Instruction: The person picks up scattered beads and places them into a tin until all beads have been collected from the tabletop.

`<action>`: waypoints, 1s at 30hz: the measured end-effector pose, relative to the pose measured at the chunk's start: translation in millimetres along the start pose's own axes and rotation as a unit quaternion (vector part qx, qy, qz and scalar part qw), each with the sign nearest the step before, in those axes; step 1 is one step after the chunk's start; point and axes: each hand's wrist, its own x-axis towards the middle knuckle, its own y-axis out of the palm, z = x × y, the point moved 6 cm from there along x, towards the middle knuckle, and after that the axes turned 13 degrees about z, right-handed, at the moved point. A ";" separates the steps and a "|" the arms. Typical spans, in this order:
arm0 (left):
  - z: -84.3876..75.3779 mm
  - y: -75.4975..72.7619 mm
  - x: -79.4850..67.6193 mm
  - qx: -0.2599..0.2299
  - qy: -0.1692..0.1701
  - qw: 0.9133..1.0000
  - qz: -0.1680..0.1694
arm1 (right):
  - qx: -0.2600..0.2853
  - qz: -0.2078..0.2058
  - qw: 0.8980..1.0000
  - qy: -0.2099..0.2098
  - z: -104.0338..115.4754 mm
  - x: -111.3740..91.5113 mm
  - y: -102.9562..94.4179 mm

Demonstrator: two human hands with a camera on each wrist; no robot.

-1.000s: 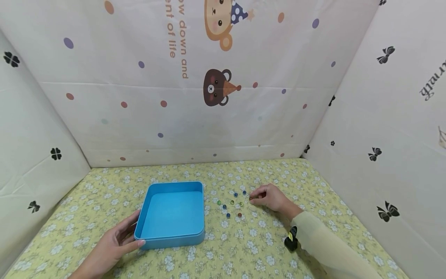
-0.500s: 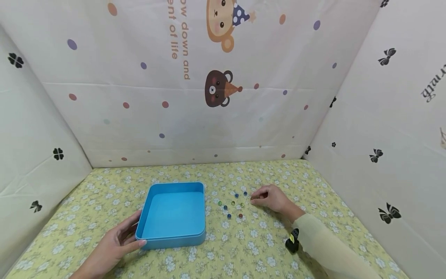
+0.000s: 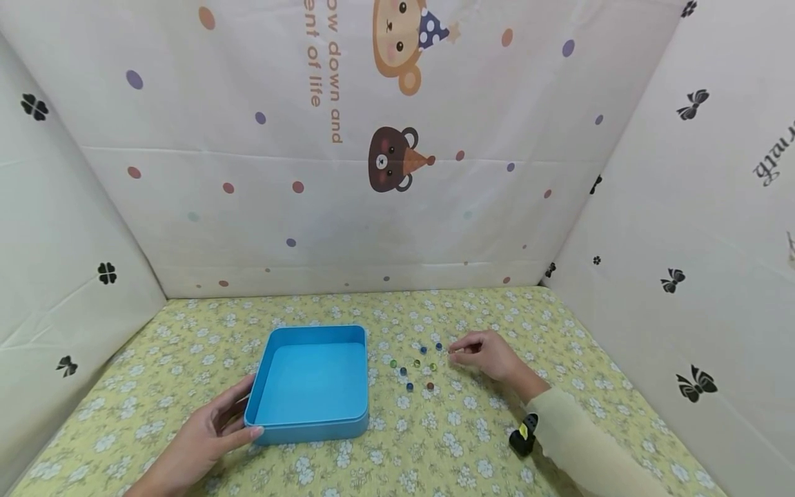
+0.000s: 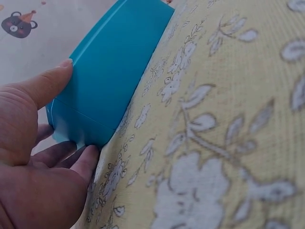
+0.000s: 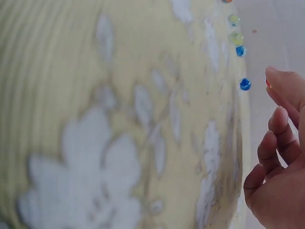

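At the left of the head view stands a square blue plastic box (image 3: 310,383), its inside bare. My left hand (image 3: 208,431) grips its near left corner, thumb on the front wall and fingers along the left side. The left wrist view shows the thumb pressed to the blue box (image 4: 112,62). On the right, my right hand (image 3: 491,355) pinches a small marble just above the cloth. Only a sliver of this red marble (image 5: 268,83) shows between thumb and finger. Nearest to it lies a blue marble (image 3: 439,346); more blue marbles and a green marble (image 3: 394,363) lie further left.
A reddish-brown marble (image 3: 430,386) and yellow-green marbles (image 3: 417,363) lie scattered between box and right hand. Flowered yellow cloth (image 3: 435,455) covers the table. A patterned back wall (image 3: 348,221) and two side walls enclose it.
The head view has shifted slightly. Both hands keep their places by the box and the marbles; the marble in the right fingertips is less visible now.
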 end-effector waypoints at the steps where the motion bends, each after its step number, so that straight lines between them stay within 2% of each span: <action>1: 0.0 -0.1 -0.1 0.000 0.000 1.000 -0.001 | 0.003 0.000 1.000 -0.004 1.0 -0.2 0.2; 9: 0.8 -0.6 -0.4 0.003 0.000 1.000 -0.008 | 0.029 -0.011 0.999 -0.026 11.3 -1.4 5.9; 18: 0.7 0.6 -0.2 0.004 0.003 1.000 -0.008 | 0.046 -0.025 0.998 -0.018 18.9 -2.7 13.4; 30: -2.6 2.7 -1.5 0.005 0.006 1.000 -0.006 | 0.051 -0.029 0.997 -0.057 32.5 1.4 23.5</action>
